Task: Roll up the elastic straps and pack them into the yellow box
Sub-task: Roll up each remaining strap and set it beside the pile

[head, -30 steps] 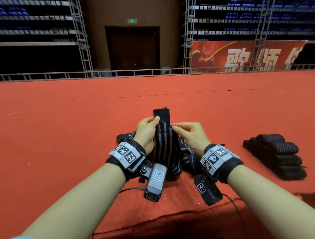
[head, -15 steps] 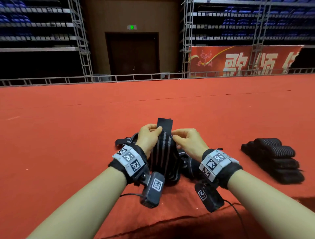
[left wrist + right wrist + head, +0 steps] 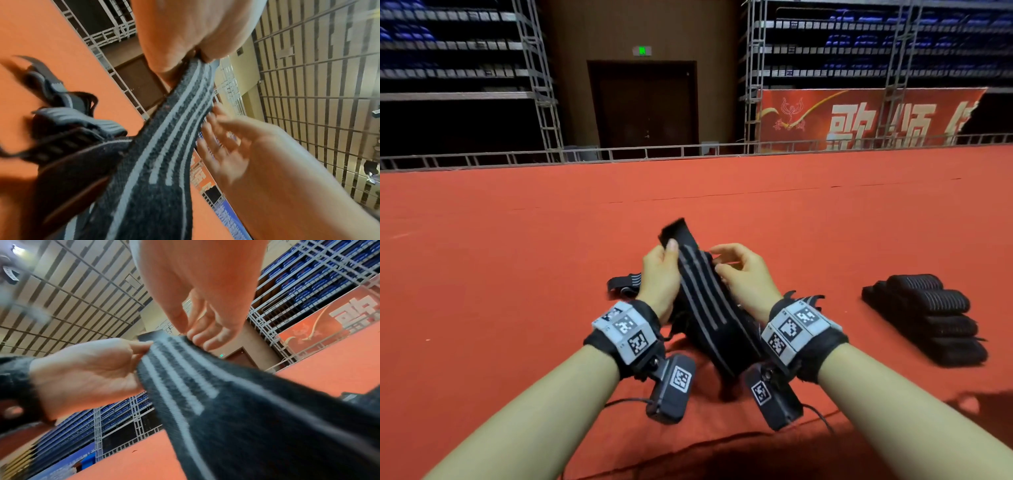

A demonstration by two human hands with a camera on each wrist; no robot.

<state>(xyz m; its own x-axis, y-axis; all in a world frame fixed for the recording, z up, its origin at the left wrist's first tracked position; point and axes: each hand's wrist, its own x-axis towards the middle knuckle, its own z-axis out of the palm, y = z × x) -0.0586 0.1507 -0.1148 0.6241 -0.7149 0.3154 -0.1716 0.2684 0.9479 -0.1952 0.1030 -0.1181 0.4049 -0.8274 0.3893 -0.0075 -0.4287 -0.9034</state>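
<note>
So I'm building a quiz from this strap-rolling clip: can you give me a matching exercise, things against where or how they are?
Things:
1. striped strap
2. rolled straps
3. loose straps
4. left hand

States:
A. stacked on the red carpet, on the right
B. pinching the strap near its top end
C. held up between both hands
D. lying on the carpet behind the left hand

Pairs: 1-C, 2-A, 3-D, 4-B

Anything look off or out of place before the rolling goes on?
One gap: no yellow box shows in any view. Otherwise nothing stands out. The left hand pinches the striped strap near its plain end; the right hand is at its edge. Rolled straps sit stacked neatly to the right, and loose straps lie tangled behind the hands.
</note>
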